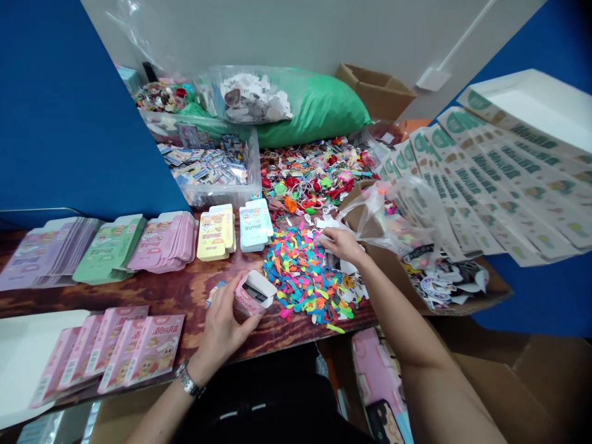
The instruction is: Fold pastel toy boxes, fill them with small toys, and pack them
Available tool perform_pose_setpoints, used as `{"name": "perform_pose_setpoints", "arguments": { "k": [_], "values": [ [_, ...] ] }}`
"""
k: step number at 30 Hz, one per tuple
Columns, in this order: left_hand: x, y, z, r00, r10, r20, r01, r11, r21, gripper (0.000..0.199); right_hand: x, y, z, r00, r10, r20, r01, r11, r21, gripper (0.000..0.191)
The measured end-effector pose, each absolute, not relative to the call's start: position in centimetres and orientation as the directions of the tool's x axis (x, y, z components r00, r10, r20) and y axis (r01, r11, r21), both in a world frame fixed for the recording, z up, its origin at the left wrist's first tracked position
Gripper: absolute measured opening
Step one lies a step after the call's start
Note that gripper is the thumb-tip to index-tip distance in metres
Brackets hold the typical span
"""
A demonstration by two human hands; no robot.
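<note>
My left hand [225,327] is wrapped around a small pink carton [247,303], whose top flaps stand open. Something dark shows inside it, too shadowed to name. My right hand [343,245] reaches over the far right side of a heap of multicoloured balloons [296,271], its fingers drawn together beside some white paper pieces [327,223]. What those fingers hold, if anything, is hidden. Below that hand, several dark and white flat pieces [340,264] lie against the heap. A few small cards [215,292] are partly covered by my left hand.
Flattened cartons in purple [50,250], green [108,250], pink [164,240], yellow [215,233] and blue [255,225] line the table. Filled pink boxes [155,348] lie front left. Behind are a card bin [208,166], trinkets [319,169] and a green sack [319,108]; a cardboard box [497,290] stands right.
</note>
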State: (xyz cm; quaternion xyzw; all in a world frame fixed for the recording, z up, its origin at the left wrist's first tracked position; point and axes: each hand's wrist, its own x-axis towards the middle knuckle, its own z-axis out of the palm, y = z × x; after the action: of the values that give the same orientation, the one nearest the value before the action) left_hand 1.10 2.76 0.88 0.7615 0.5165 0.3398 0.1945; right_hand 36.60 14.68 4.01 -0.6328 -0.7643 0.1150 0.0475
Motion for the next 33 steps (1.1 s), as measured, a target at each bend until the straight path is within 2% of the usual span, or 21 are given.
{"name": "perform_pose_setpoints", "arguments": {
  "k": [3,5,8,10,12,14,16,19,21,24,27,29,33],
  "values": [
    [1.2,2.8,0.7,0.236,0.912,0.335,0.655,-0.404,0.638,0.073,35.7,14.4,4.5,-0.259,0.965,-0.027,0.877,0.223,-0.425,0.034],
    [1.3,2.9,0.7,0.240,0.908,0.343,0.653,-0.412,0.635,0.072,34.7,14.3,4.2,-0.308,0.947,-0.088,0.849,0.233,-0.474,0.033],
    [1.6,3.0,0.7,0.258,0.906,0.335,0.657,-0.418,0.627,0.071,33.1,14.0,3.4,-0.317,0.917,-0.244,0.905,0.215,-0.367,0.029],
    [1.7,3.2,0.7,0.269,0.907,0.325,0.667,-0.419,0.616,0.071,32.3,13.9,3.2,-0.310,0.912,-0.270,0.921,0.218,-0.322,0.017],
    [1.9,3.3,0.6,0.273,0.911,0.308,0.681,-0.409,0.607,0.072,32.1,13.7,3.6,-0.322,0.912,-0.255,0.919,0.235,-0.318,0.016],
    [2.1,3.5,0.6,0.271,0.919,0.288,0.689,-0.394,0.608,0.072,32.1,13.5,4.6,-0.353,0.914,-0.201,0.899,0.273,-0.342,0.023],
    [2.3,3.6,0.5,0.271,0.922,0.276,0.688,-0.386,0.614,0.070,32.3,13.2,5.8,-0.391,0.911,-0.130,0.856,0.308,-0.416,0.031],
    [2.8,3.8,0.3,0.278,0.924,0.263,0.681,-0.383,0.624,0.070,32.0,13.0,6.5,-0.427,0.889,-0.167,0.806,0.290,-0.517,0.033],
    [3.1,3.9,0.3,0.285,0.923,0.260,0.677,-0.386,0.627,0.071,31.5,13.1,5.7,-0.382,0.893,-0.238,0.855,0.243,-0.459,0.027],
    [3.3,3.7,0.3,0.293,0.916,0.275,0.673,-0.402,0.621,0.072,30.7,13.3,3.8,-0.279,0.927,-0.249,0.925,0.189,-0.330,0.014],
    [3.1,3.7,0.3,0.291,0.919,0.265,0.685,-0.394,0.613,0.072,30.5,13.3,3.3,-0.277,0.933,-0.231,0.925,0.194,-0.326,0.017],
    [2.9,3.7,0.1,0.276,0.929,0.247,0.710,-0.370,0.599,0.071,30.6,12.9,4.3,-0.322,0.929,-0.184,0.890,0.231,-0.392,0.026],
    [3.0,4.1,-0.1,0.242,0.941,0.235,0.756,-0.335,0.562,0.069,30.4,11.7,7.0,-0.440,0.890,-0.117,0.744,0.289,-0.602,0.039]
  ]
}}
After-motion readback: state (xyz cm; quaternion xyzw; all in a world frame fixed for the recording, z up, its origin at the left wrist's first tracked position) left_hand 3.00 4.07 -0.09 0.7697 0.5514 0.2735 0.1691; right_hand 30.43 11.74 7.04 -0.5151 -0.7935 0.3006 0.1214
